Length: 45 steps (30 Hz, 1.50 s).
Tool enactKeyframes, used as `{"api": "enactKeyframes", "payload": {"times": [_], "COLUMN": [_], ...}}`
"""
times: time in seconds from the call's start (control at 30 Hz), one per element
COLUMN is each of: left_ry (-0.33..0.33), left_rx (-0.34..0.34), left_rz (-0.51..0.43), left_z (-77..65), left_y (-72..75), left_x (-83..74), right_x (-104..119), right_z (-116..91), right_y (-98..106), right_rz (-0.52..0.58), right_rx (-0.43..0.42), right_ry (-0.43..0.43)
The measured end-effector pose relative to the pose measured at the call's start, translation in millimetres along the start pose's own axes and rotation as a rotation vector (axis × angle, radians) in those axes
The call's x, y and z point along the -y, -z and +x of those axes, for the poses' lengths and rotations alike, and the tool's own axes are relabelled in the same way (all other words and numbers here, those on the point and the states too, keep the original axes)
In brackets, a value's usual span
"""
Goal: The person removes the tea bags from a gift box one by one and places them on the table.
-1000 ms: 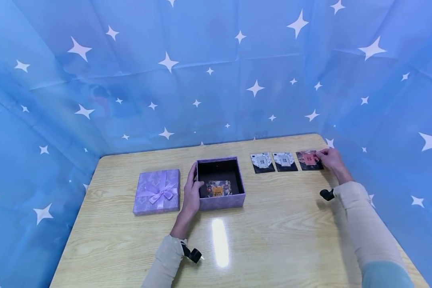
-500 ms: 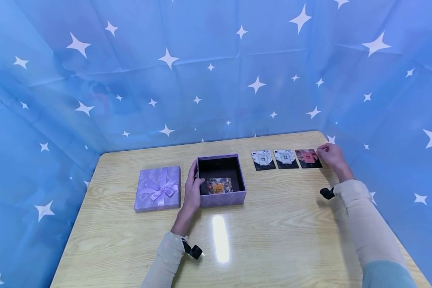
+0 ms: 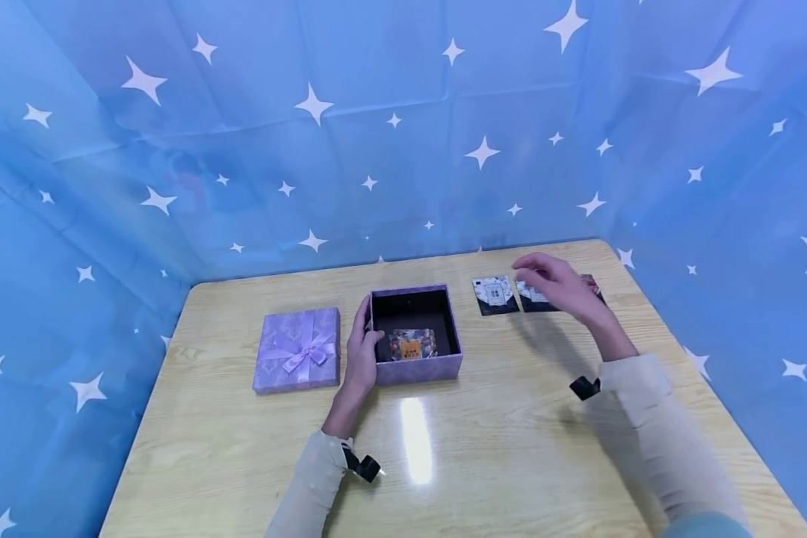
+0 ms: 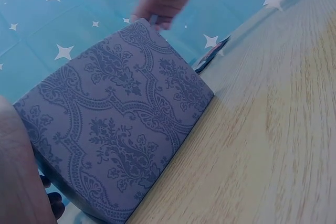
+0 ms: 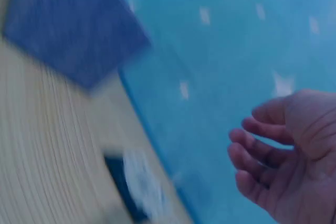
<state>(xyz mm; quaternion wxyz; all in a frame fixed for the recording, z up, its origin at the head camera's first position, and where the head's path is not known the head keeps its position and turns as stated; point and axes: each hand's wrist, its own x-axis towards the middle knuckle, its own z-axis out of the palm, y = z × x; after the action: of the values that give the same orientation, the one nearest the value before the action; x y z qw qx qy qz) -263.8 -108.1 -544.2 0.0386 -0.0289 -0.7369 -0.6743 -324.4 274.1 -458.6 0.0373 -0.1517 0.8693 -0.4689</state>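
Note:
My left hand (image 3: pixel 359 359) grips the left wall of a purple lidless box (image 3: pixel 420 371), thumb over the rim and fingers along the outside. Inside the black interior lies a colourful packet with an orange label (image 3: pixel 412 347). At the back right, my right hand (image 3: pixel 561 284) hovers over a row of flat square packets, and the right wrist view shows its fingers loosely bent with nothing held. Two of those packets are black and white: the left one (image 3: pixel 494 293) shows fully, the middle one (image 3: pixel 533 297) is partly covered. The red packet (image 3: pixel 593 286) is mostly hidden behind the hand.
A purple lid (image 3: pixel 296 351) with a ribbon bow lies left of the box. All of it rests on a wooden table (image 3: pixel 511 448), with a blue star-patterned curtain (image 3: pixel 403 164) behind and at both sides.
My right hand has left the red packet's right edge and moved left above the row. The red packet stays on the table; the left hand keeps its hold on the box.

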Motion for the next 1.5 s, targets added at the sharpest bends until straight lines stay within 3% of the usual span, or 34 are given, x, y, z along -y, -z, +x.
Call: {"api": "enactKeyframes", "payload": {"times": [0.17,0.3,0.57,0.73,0.87,0.97,1.07,1.17,1.3,1.5], "left_ry": [0.004,-0.007,-0.011,-0.017,-0.010,0.002,0.012,0.015,0.001,-0.017], "left_rx": [0.006,0.003,0.047,0.026,0.050,0.074,0.071,0.055,0.023,-0.004], "left_rz": [-0.004,-0.007,-0.026,-0.028,-0.040,-0.035,-0.011,-0.013,-0.034,-0.021], "left_z": [4.0,5.5,8.0,5.7,-2.1,-6.8,-3.3,1.9,3.5,3.4], "left_y": [-0.6,-1.4,-1.0,-2.0,1.4,5.4,5.9,4.5,2.2,1.7], "left_x": [-1.9,-0.8,2.1,0.7,-22.5,-37.2,-26.4,-9.8,1.5,5.0], "right_x": [51.1,74.3,88.4,85.4,87.3,94.6,100.0,101.7,102.2,104.6], "right_z": [3.7,7.0,21.3,33.7,38.3,38.5,38.9,40.6,43.1,43.3], "right_y": [-44.1,-76.3,-118.7,-137.3,-147.5,-154.8,-163.0,-170.5,-176.6,-178.7], "right_rz": [-0.024,-0.033,-0.135,-0.258,-0.399,-0.593,-0.803,-0.941,-1.015,-1.055], "right_rx": [0.185,0.290,0.392,0.404,0.431,0.484,0.553,0.603,0.629,0.606], "right_ry": [0.178,0.292,0.375,0.424,0.378,0.307,0.222,0.135,0.076,0.085]}}
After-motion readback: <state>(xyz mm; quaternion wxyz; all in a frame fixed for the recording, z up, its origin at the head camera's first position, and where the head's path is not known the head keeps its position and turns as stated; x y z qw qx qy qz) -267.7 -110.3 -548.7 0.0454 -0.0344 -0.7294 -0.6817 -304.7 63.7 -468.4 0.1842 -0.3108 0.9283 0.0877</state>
